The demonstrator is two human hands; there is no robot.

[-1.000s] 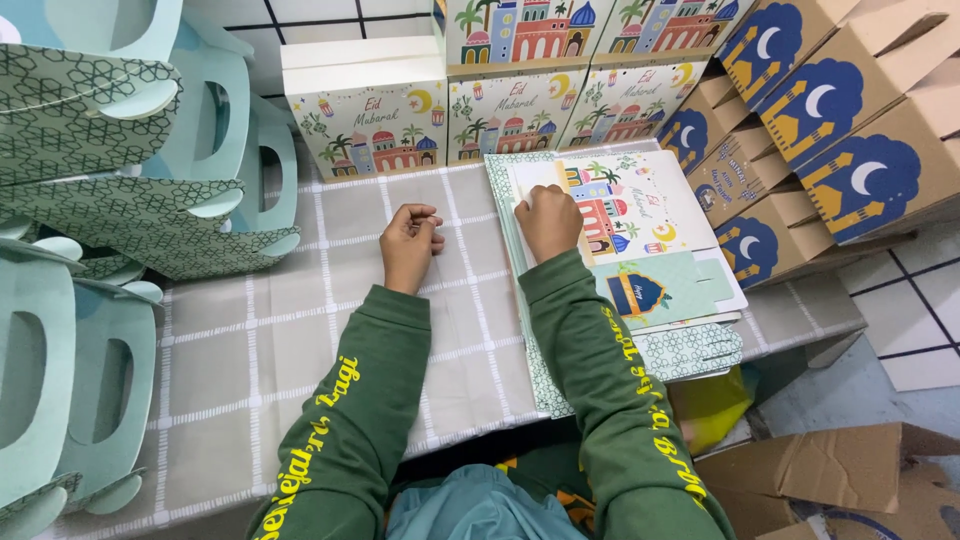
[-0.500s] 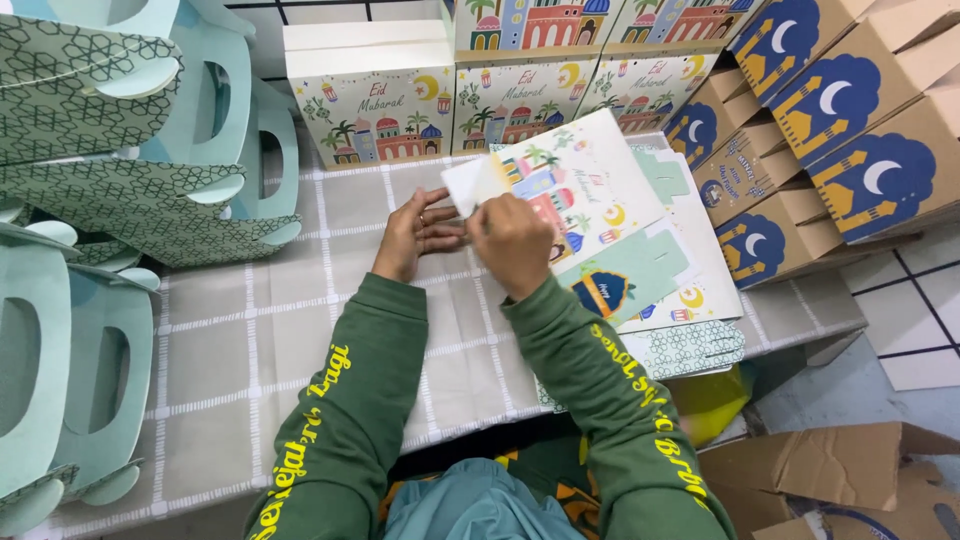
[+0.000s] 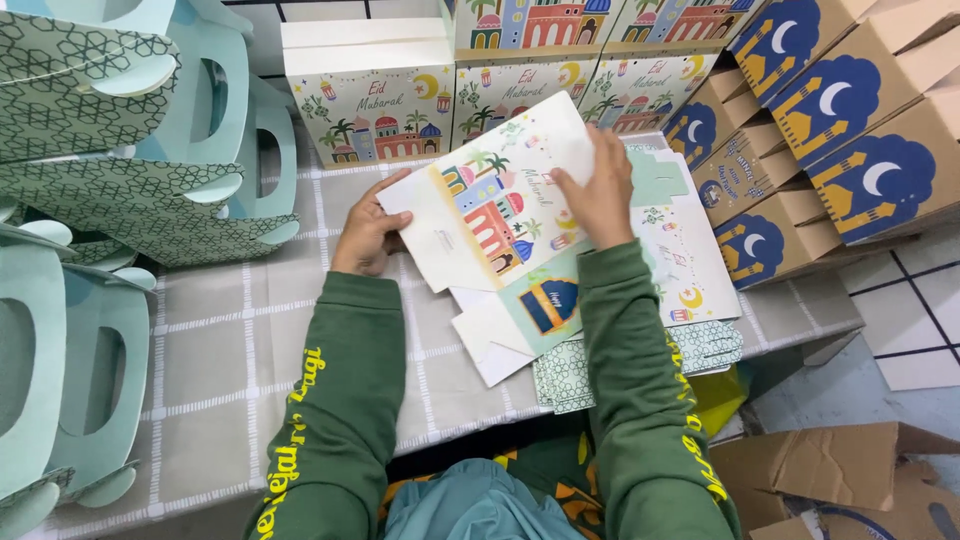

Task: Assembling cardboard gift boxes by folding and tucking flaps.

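A table covered with a grey checked cloth (image 3: 230,350) stands on a white tiled floor (image 3: 920,310), and cardboard crowds it on every side. Along the back stands a row of assembled white gift boxes (image 3: 365,95) printed with palms, domes and crescents. On the left lie stacks of pale teal handled carriers (image 3: 90,150) with a green lattice pattern, and on the right are brown boxes (image 3: 840,130) with dark blue shapes and white crescents. Torn brown cardboard (image 3: 830,470) lies on the floor at the lower right.

Both hands hold one flat, unfolded box blank (image 3: 490,205), tilted up off the table in front of the person. It is white card with a colourful print of red and teal domed buildings, palm trees and a yellow crescent, its bare white flaps pointing down-left. The left hand (image 3: 365,235) grips the blank's left flap, fingers curled round its edge. The right hand (image 3: 605,195) clamps the upper right part, thumb on the printed face and fingers over the top edge. Under it, on the cloth, lies a pile of more flat blanks (image 3: 690,250), with a panel showing a dark blue lantern-like window (image 3: 548,303) and a green lattice sheet (image 3: 570,375) at the bottom.

Half a second ago the blank was held lower and more level, with the hands close together at its left end; now it is raised and turned, and the hands are spread to opposite sides. A second ago both hands rested on the table, the right one on the pile.
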